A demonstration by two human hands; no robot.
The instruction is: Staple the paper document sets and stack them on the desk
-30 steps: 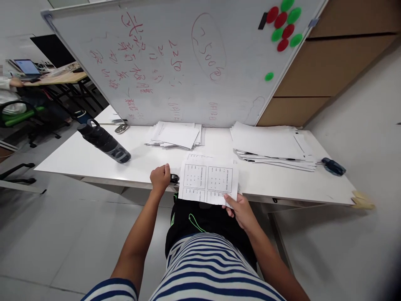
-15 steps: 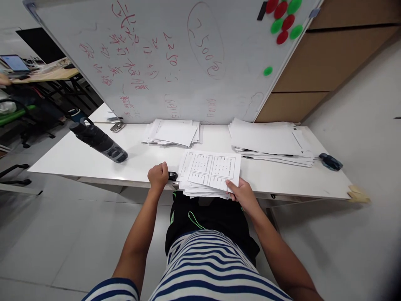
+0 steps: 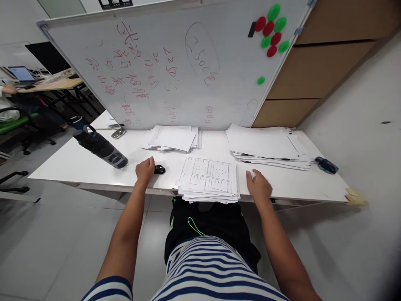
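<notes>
My left hand (image 3: 145,171) is closed round a small black stapler (image 3: 159,169), whose rounded end sticks out towards the papers. Between my hands, a stack of printed sheets (image 3: 208,177) lies at the desk's front edge, its lower sheets fanned a little over the edge. The top sheet carries boxed tables. My right hand (image 3: 259,187) is just right of this stack, apart from it, thumb and fingers slightly spread with nothing visible in them.
On the white desk (image 3: 75,167) are a dark bottle (image 3: 102,148), a mouse (image 3: 118,133), a smaller paper pile (image 3: 172,138), a larger pile (image 3: 266,144) and a dark blue object (image 3: 326,165). A whiteboard (image 3: 140,33) with magnets stands behind. Another person's hand (image 3: 9,88) shows far left.
My right hand has let go of the top sheet and moved right. That sheet now lies more squarely on the stack. My left hand has shifted left with the stapler, away from the papers.
</notes>
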